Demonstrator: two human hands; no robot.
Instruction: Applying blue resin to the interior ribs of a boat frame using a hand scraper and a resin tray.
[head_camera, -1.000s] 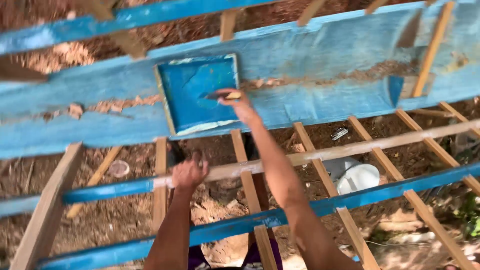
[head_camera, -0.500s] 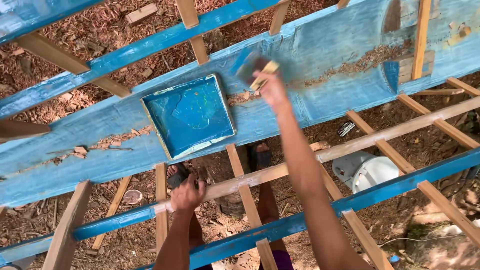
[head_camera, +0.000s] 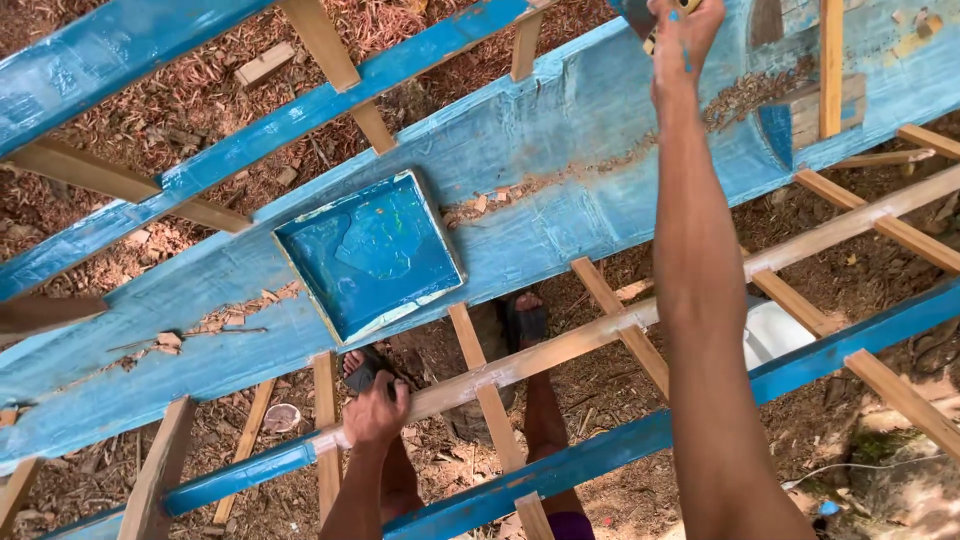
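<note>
Left hand (head_camera: 375, 410) clamped on unpainted rail (head_camera: 560, 350), right hand (head_camera: 683, 35) closed around paintbrush (head_camera: 655, 40) at full stretch: overreach risks knocking the paint tray (head_camera: 370, 255) off the blue plank (head_camera: 560, 150).

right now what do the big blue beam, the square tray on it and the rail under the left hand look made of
Big blue beam: wood, it seems, under worn blue paint, with chips lying on it. Square tray: hard to tell, coated in wet-looking glossy blue paint. Rail gripped by the left hand: bare pale wood, grain showing.
</note>
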